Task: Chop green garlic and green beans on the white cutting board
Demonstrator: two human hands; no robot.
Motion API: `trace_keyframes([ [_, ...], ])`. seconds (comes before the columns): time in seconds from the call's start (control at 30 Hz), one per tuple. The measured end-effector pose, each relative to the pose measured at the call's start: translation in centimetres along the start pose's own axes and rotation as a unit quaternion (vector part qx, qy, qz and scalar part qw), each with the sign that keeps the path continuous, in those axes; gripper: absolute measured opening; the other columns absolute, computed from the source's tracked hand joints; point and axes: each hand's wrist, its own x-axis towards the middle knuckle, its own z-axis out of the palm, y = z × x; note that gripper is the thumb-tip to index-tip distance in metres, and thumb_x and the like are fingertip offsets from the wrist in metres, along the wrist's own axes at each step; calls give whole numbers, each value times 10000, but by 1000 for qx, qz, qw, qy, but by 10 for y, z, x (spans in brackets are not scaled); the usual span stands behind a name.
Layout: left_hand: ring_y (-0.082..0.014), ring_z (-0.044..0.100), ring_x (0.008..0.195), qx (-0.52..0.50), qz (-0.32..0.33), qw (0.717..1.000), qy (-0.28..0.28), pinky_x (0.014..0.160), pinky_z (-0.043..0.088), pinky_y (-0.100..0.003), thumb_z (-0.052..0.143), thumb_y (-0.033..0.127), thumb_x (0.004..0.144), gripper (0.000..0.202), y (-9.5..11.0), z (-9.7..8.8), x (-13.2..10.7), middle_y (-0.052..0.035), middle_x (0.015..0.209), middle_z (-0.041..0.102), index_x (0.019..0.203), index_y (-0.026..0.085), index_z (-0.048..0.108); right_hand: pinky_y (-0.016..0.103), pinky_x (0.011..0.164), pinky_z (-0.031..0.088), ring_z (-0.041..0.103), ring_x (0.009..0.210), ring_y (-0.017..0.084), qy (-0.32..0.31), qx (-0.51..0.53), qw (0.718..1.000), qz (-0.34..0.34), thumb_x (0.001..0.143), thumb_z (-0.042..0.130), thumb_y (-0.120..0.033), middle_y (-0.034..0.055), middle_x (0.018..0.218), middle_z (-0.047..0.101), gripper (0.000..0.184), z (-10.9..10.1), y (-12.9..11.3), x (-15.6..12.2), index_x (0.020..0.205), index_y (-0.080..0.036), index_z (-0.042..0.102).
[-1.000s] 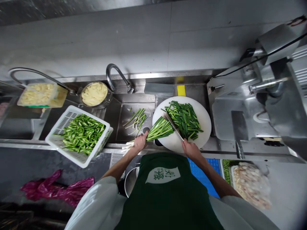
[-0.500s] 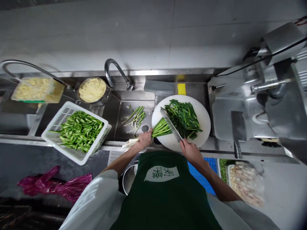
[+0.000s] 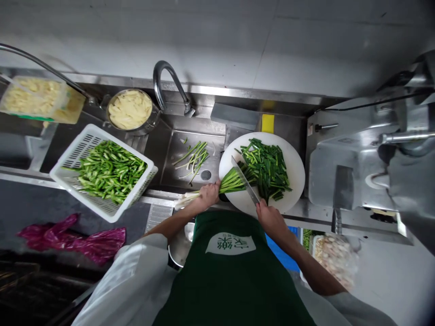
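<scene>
At the left of the board [image 3: 296,170], the right hand [image 3: 270,217] clasped a knife [image 3: 247,184] across the scallions [image 3: 231,181]; the left hand [image 3: 209,194], wrapped round them, had moved nearer, apparently leaving less uncut.

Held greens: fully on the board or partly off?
Partly off: the held greens overhang the board, their pale ends beyond the left hand.

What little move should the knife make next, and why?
Probably a small downward slice by the right hand: its knife crosses the leafy end of the green stalks over the round white board, while the left hand grips them, with uncut green between hand and blade.
</scene>
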Motion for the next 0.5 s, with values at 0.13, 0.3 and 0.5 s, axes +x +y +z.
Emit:
trace_keyframes([
  [0.13, -383, 641, 1091, 5, 5, 1000, -16, 892, 521, -475, 388, 186, 965, 626, 1, -8, 7, -263, 1132, 659, 1571, 34, 340, 292, 698, 412, 720, 821, 249, -2, 19, 1000, 0, 1095, 287, -309, 162, 903, 734, 344, -2, -14, 33, 1182, -110, 554],
  [0.3, -350, 697, 1034, 5, -9, 999, -39, 886, 544, -447, 548, 172, 891, 674, -2, -9, 10, -208, 1140, 693, 1538, 102, 372, 272, 718, 397, 701, 841, 220, 30, 34, 999, -13, 1110, 260, -329, 155, 952, 732, 383, -4, -16, 59, 1231, -94, 537],
  [0.5, -352, 715, 1005, -5, -164, 986, 4, 883, 531, -443, 579, 214, 871, 645, -67, -19, 13, -188, 1086, 713, 1484, 177, 382, 262, 710, 371, 693, 821, 213, 69, 60, 996, -15, 1096, 343, -348, 132, 924, 738, 350, -6, -4, 60, 1175, -114, 591],
])
